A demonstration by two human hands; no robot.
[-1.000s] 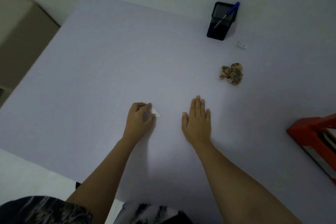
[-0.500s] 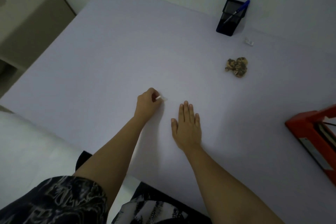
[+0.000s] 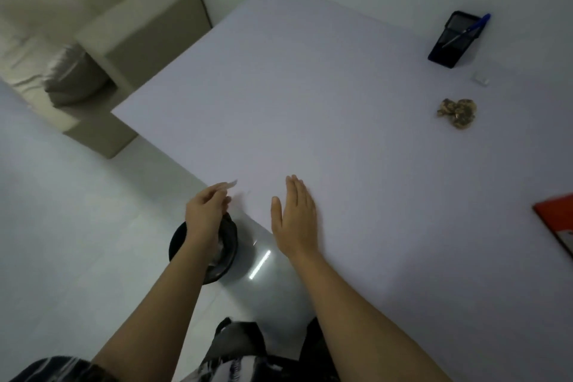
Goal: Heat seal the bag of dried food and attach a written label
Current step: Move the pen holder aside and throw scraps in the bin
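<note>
My left hand pinches a small white scrap of paper at the table's near-left edge, right above a black waste bin on the floor. Flat on the pale table, palm down with fingers together, lies my right hand; it holds nothing. A small clear bag of brown dried food rests far right on the table. Behind it stands a black pen holder with a blue pen. A red heat sealer shows only partly at the right edge.
A small white block sits between the pen holder and the food bag. A beige sofa with a cushion stands beyond the table's left corner. The floor to the left is pale and glossy.
The view has swung left. My left hand carried the paper scrap from the table's middle to its left edge, over the bin. My right hand stayed flat on the table.
</note>
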